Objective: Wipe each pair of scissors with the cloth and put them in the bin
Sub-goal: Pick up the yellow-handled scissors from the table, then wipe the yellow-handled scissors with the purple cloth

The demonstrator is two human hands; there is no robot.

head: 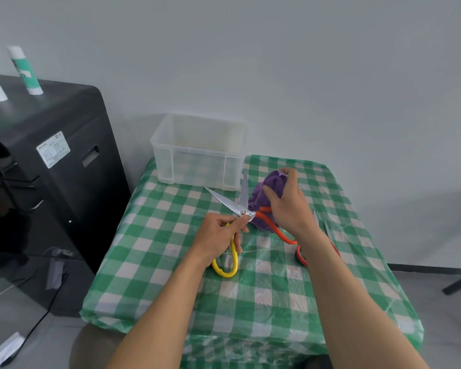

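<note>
Left hand [216, 235] grips the yellow scissors [224, 202] by the pivot, blades splayed and pointing away toward the bin [197, 155]. Right hand [288, 206] clutches the bunched cloth [258, 198], just right of the blades.

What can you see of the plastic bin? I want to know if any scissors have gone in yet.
The bin is a translucent, whitish plastic crate, rectangular and open-topped, with a thick rim. It stands upright on the far left corner of the checked table, close to the wall. No scissors show inside it; through its walls it looks empty.
</note>
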